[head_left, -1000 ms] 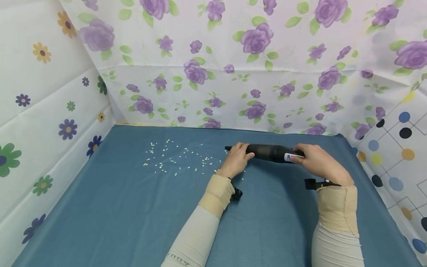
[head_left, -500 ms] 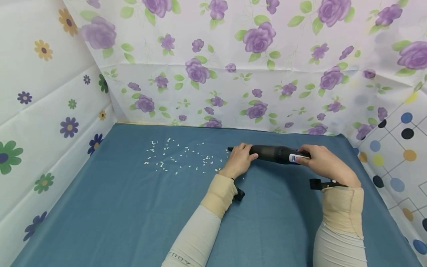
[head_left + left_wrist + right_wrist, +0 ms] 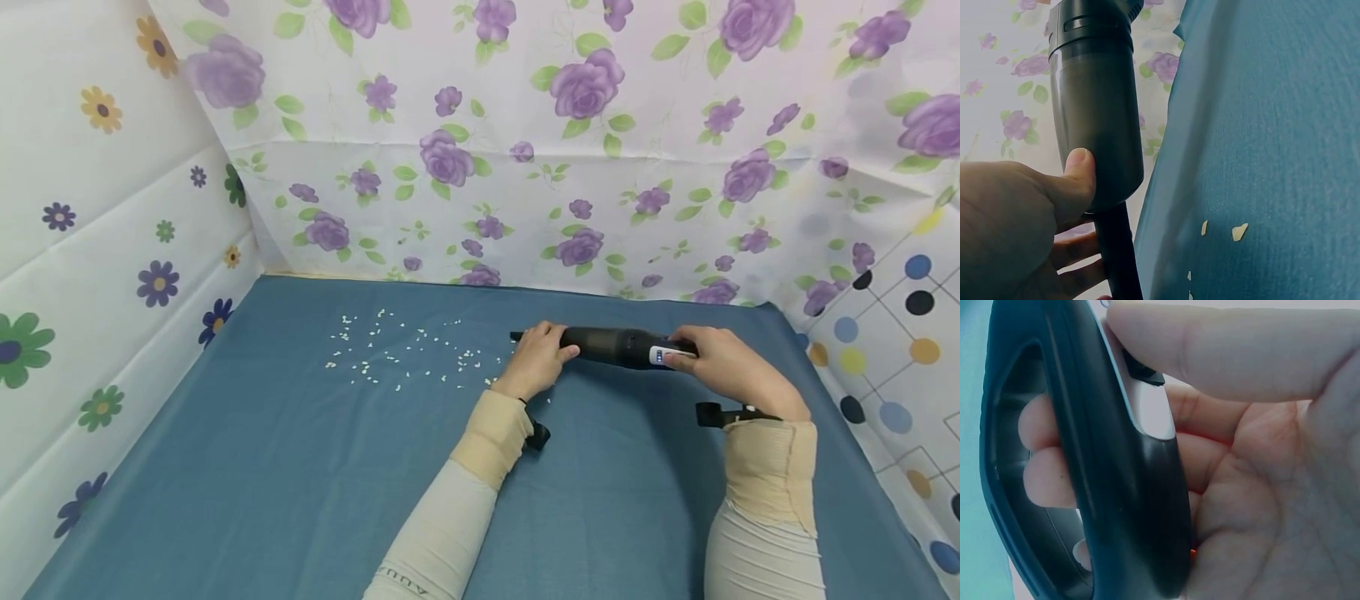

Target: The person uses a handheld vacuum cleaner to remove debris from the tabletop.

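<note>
Black Handheld Vacuum: Two-Hand Hold

Unit is positioned over the blue cloth, to the right of most of the scattered pale flakes; nozzle points left. Left hand: thumb rests on the smoky cup, fingers curl around the nozzle side. Right hand: fingers curl through the loop handle; thumb lies at the black switch. Nozzle-to-cloth contact cannot be determined.

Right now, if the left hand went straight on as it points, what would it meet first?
Probably the floral sheet at the back: past the left hand and the black vacuum it grips, the head view shows just a strip of blue cloth. The hand's height above the cloth is unclear.
</note>
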`<state>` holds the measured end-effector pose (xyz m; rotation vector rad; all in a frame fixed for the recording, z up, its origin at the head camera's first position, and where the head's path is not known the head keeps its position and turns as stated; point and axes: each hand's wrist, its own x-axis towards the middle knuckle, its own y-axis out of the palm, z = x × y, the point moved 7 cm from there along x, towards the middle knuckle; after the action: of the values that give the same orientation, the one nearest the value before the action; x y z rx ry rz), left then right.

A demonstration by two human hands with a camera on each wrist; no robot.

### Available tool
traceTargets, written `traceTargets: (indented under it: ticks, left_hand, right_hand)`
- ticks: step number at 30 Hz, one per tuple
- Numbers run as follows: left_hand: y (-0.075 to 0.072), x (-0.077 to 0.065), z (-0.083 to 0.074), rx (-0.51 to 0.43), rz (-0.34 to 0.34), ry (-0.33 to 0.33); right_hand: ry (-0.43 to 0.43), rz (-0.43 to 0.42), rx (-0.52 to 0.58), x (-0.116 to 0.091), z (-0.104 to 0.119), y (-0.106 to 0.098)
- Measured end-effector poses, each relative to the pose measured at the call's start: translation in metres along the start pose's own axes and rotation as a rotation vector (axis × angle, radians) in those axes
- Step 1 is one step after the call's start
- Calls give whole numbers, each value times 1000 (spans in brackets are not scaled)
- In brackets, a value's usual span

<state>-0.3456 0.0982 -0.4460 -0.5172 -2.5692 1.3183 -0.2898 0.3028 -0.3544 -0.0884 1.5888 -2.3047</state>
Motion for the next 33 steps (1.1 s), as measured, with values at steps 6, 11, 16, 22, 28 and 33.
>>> traceTargets:
  ticks: [6,11,16,22,28,33]
  left_hand:
    - [3,-1,-2,-22,26,25]
    - [4,-1,-3,-15,29,30]
    - [4,-2,-6,15,34,19]
    - [2,-4,-8,43,51,11]
    - [3,-5,-11,46,62,2]
    - [4,-5,-11,18,62,-19]
  right_hand:
    - [-4,-8,-2,-2,-4,-1]
    - [-3,-8,-3,-4,-5,-2]
    - [-10,-3,-5,-4,-5,-3]
    - [-10,10,-5,-4,-8,-1]
    - [-9,8,-16,-6,-10,-1]
    - [-17,10,-12,-6,-9,-1]
